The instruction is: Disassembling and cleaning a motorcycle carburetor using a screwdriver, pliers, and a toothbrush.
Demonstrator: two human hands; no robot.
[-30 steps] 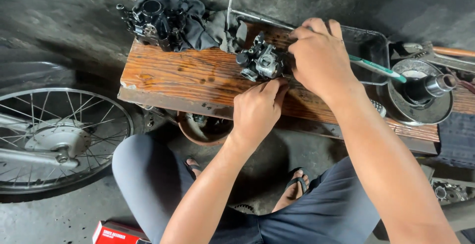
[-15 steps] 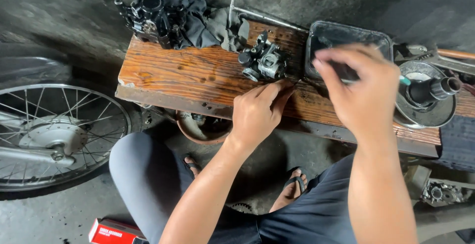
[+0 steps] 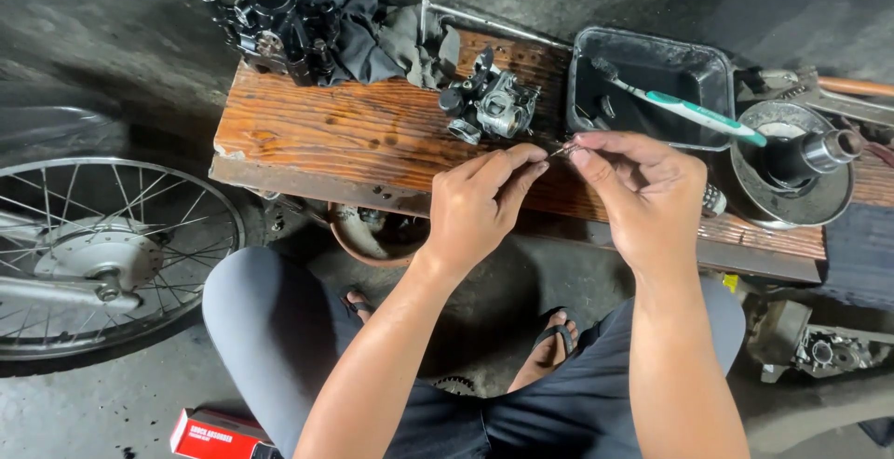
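Left hand (image 3: 480, 208) and right hand (image 3: 643, 189) pinching one tiny metal part (image 3: 562, 150), carburetor (image 3: 492, 105) at eleven o'clock. Best kept low over the wooden bench (image 3: 345, 133), grip steady.

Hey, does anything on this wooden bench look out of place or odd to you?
A toothbrush lies askew across the rim of the black tray, an odd tool among engine parts. The wooden bench is chipped at its left corner.

The right hand (image 3: 643, 194) is back from the black tray (image 3: 652, 49) at the far right, now pinching a small thin part (image 3: 562, 149) together with the left hand (image 3: 480, 203), which has left the carburetor (image 3: 494, 105).
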